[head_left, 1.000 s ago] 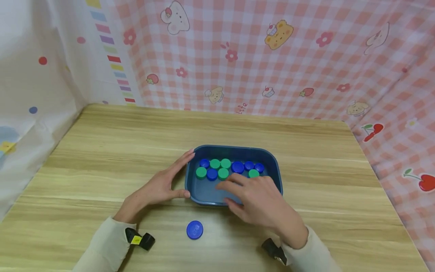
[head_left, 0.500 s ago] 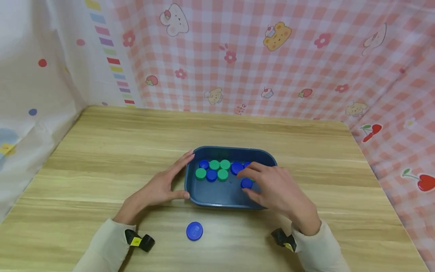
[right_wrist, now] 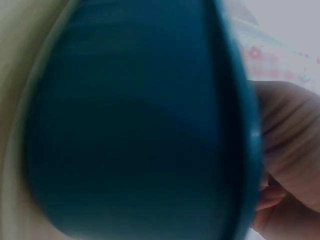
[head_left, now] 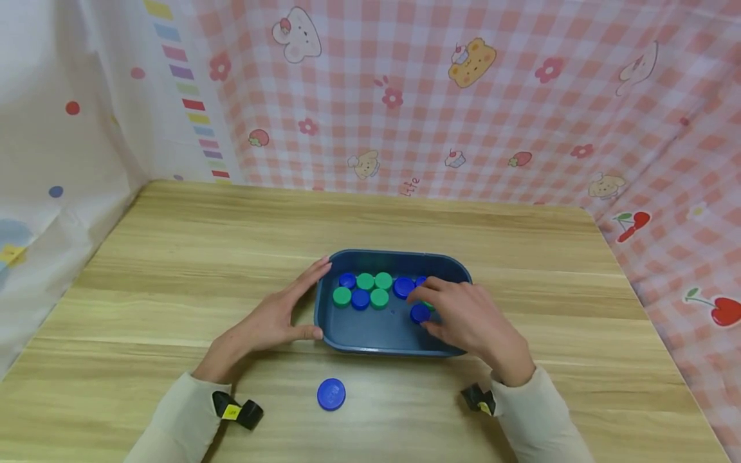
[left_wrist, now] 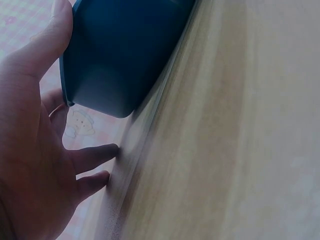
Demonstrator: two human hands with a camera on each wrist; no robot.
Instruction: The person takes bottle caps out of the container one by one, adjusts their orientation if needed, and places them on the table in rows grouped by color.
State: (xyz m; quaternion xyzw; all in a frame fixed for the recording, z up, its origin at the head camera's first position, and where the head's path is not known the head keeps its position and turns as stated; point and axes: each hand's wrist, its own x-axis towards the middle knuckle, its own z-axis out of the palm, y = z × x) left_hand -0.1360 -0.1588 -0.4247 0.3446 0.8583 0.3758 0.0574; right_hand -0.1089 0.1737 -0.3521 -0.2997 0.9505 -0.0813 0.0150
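Note:
In the head view my left hand [head_left: 265, 323] spans the left end of a dark blue tray [head_left: 370, 341], its fingers and thumb fairly straight at the two corners. The left wrist view has the thumb [left_wrist: 61, 30] against the tray wall. My right hand [head_left: 471, 318] reaches in over the right side, fingers bent. A blue bottle cap [head_left: 420, 314] lies on the tray floor between its index fingertip and thumb. A green cap [head_left: 429, 305] behind it is mostly covered by the hand. In the right wrist view the tray wall [right_wrist: 135, 125] hides the fingertips.
Blue and green caps, such as one green cap [head_left: 379, 298] and a larger blue cap [head_left: 404, 287], form two rows along the tray's back. One more blue cap [head_left: 331, 394] lies on the wooden table [head_left: 173, 257] before the tray. Patterned cloth [head_left: 359, 96] hangs behind.
My right hand has moved right and slightly back inside the tray, and the blue cap near its thumb has come into view. My left hand has stayed at the tray's left end.

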